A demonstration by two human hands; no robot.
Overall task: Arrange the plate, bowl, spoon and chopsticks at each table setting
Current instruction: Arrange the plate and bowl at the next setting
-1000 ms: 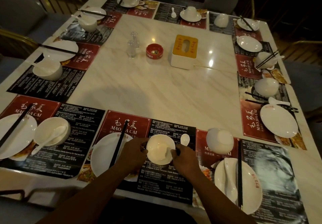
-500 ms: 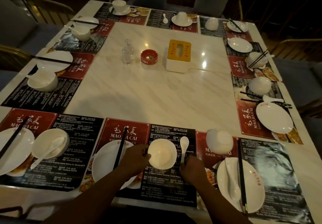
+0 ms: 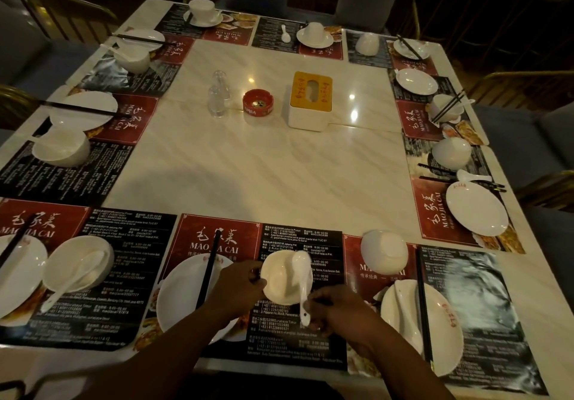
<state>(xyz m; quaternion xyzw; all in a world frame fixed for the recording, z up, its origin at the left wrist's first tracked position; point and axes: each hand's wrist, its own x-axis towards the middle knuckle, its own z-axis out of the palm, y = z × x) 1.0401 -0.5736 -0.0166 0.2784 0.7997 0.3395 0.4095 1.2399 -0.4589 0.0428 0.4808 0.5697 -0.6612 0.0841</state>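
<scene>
A white bowl (image 3: 279, 278) stands upright on the near-centre placemat. My left hand (image 3: 237, 287) grips its left rim. My right hand (image 3: 337, 312) pinches the handle of a white spoon (image 3: 302, 281), whose scoop lies over the bowl's right rim. Left of the bowl sits a white plate (image 3: 178, 300) with black chopsticks (image 3: 209, 270) lying across it. The lower part of that plate is hidden by my left forearm.
Other settings ring the marble table (image 3: 264, 166): an upside-down bowl (image 3: 383, 249) and a plate (image 3: 403, 315) with spoon and chopsticks on the right, a bowl with spoon (image 3: 76, 264) on the left. A tissue box (image 3: 310, 99), red ashtray (image 3: 257, 106) and glass bottles (image 3: 219, 96) stand mid-table.
My right hand picked up the spoon that lay beside the bowl and brought its scoop over the bowl's right rim. The left hand stays on the bowl.
</scene>
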